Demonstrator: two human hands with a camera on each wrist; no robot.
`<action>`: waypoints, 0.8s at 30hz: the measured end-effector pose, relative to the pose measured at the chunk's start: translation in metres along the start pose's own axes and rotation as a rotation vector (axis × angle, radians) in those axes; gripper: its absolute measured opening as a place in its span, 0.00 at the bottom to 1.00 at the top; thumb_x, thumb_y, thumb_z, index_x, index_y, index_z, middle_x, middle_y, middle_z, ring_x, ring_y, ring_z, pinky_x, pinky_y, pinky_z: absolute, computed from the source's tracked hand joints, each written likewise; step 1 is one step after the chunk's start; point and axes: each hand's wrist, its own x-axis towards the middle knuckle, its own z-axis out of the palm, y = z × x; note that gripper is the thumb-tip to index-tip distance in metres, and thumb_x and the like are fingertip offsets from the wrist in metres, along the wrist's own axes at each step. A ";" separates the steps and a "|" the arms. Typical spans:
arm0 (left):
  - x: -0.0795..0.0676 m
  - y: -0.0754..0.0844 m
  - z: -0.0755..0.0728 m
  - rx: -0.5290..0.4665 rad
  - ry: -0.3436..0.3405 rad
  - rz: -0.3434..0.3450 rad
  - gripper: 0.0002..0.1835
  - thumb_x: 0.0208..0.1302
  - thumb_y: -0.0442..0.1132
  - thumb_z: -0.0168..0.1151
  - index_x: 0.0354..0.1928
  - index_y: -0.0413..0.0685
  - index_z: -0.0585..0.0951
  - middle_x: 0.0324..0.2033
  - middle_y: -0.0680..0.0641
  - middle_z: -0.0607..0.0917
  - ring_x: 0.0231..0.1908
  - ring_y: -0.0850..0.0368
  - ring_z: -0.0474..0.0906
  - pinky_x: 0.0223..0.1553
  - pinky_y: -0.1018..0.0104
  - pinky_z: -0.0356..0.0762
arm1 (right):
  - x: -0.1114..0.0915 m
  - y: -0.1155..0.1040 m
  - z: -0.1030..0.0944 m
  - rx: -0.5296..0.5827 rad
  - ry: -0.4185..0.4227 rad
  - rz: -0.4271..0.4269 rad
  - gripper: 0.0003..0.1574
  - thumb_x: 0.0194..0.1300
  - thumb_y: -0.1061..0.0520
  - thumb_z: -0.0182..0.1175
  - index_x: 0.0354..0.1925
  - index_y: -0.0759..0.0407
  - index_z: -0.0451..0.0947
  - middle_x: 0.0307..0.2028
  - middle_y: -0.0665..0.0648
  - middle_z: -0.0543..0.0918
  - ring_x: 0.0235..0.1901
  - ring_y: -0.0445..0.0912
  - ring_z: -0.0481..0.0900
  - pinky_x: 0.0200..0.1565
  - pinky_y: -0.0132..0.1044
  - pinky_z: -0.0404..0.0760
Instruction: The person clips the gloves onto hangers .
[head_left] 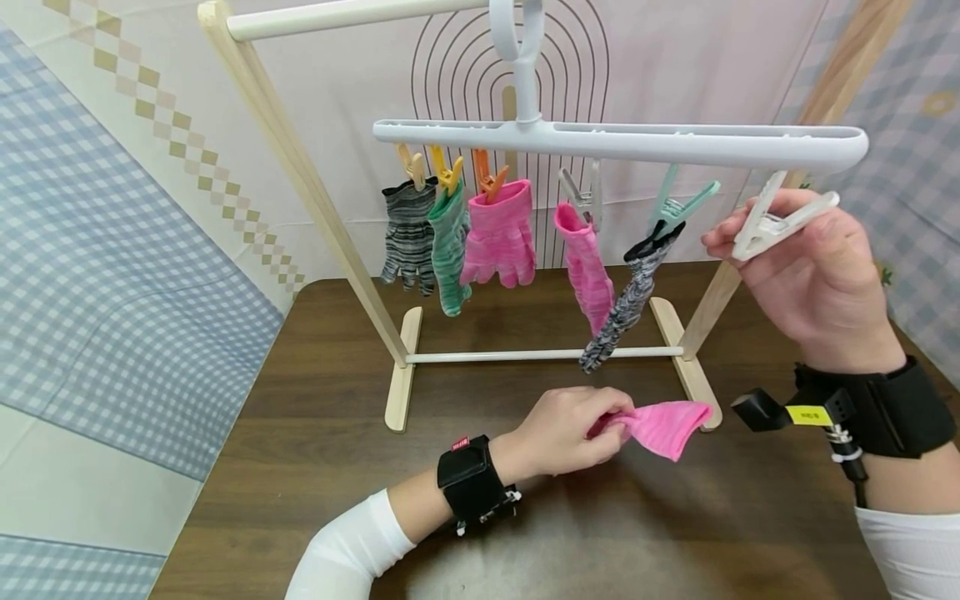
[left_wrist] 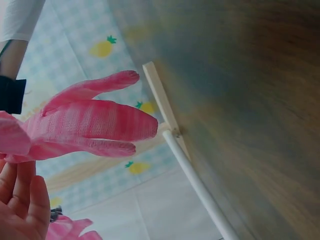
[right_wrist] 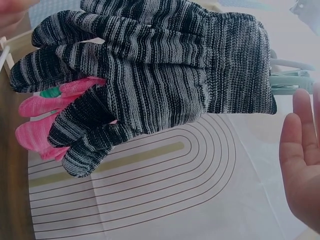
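My left hand [head_left: 566, 429] grips a pink knitted glove [head_left: 670, 425] low over the table, its cuff pointing right. In the left wrist view the glove [left_wrist: 95, 120] hangs with its fingers toward the tabletop. At the right end of the white hanger [head_left: 637, 142], my right hand [head_left: 825, 267] holds a white clothespin [head_left: 780, 223] between thumb and fingers; no glove is in that clip. Beside it a black-and-grey glove [head_left: 633, 287] hangs from a teal clothespin [head_left: 678, 200]. The right wrist view shows this striped glove [right_wrist: 155, 75] close up, the clothespin hidden.
Further along hang a pink glove [head_left: 585, 267], another pink glove [head_left: 498, 237], a green glove [head_left: 450, 250] and a grey striped glove [head_left: 408, 233], each on a clothespin. A wooden rack [head_left: 315, 183] with a low white crossbar [head_left: 525, 356] stands on the brown table [head_left: 300, 500].
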 end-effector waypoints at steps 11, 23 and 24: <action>0.003 0.008 -0.009 0.023 0.108 0.039 0.10 0.58 0.38 0.53 0.41 0.45 0.75 0.32 0.53 0.81 0.28 0.69 0.68 0.34 0.82 0.68 | 0.000 -0.001 0.000 0.016 0.003 0.006 0.17 0.58 0.70 0.50 0.44 0.83 0.65 0.38 0.78 0.76 0.41 0.62 0.74 0.49 0.48 0.72; 0.014 0.018 -0.019 -0.003 0.210 0.074 0.10 0.57 0.36 0.54 0.41 0.43 0.74 0.33 0.51 0.81 0.28 0.69 0.68 0.33 0.83 0.67 | 0.000 0.001 0.000 0.033 -0.011 -0.009 0.17 0.58 0.70 0.50 0.44 0.83 0.66 0.39 0.78 0.75 0.42 0.63 0.74 0.49 0.48 0.72; 0.016 0.019 -0.020 -0.009 0.213 0.079 0.10 0.57 0.36 0.54 0.42 0.43 0.74 0.33 0.51 0.81 0.28 0.69 0.68 0.34 0.83 0.67 | 0.000 0.001 -0.001 0.031 -0.020 -0.007 0.18 0.58 0.70 0.50 0.45 0.83 0.66 0.39 0.78 0.75 0.43 0.63 0.74 0.49 0.48 0.71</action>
